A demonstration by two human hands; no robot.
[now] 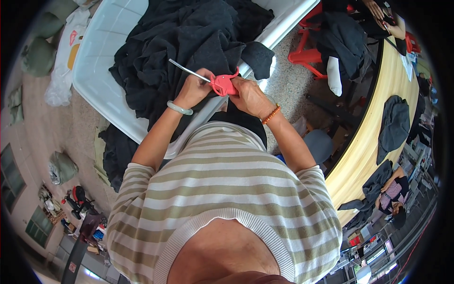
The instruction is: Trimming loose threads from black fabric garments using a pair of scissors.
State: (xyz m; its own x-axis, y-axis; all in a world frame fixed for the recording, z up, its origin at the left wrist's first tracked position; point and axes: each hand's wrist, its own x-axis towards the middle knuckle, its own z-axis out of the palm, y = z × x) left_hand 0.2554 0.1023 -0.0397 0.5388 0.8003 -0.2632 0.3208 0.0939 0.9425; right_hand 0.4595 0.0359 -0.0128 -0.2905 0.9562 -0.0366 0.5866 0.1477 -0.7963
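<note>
My left hand [193, 90] is closed in a pinch around a slim silver metal tool [183, 67]. Its long end juts out to the far left; its other end runs to a red piece [222, 85]. That flat red piece has a curved, loop-like edge, and I cannot tell its kind or whether it is joined to the metal. My right hand [253, 97] grips it by the right side, fingers bent and closed. Both hands meet over the near rim of a white plastic tub [100, 71], beside a heap of black cloth [184, 35] lying in it.
Black cloth also hangs over the tub's right rim and lies by its left side. A red stool [305, 57] stands at the right. A long wooden table [362, 165] curves along the right, with dark garments [395, 120] on it. Other people sit beside it.
</note>
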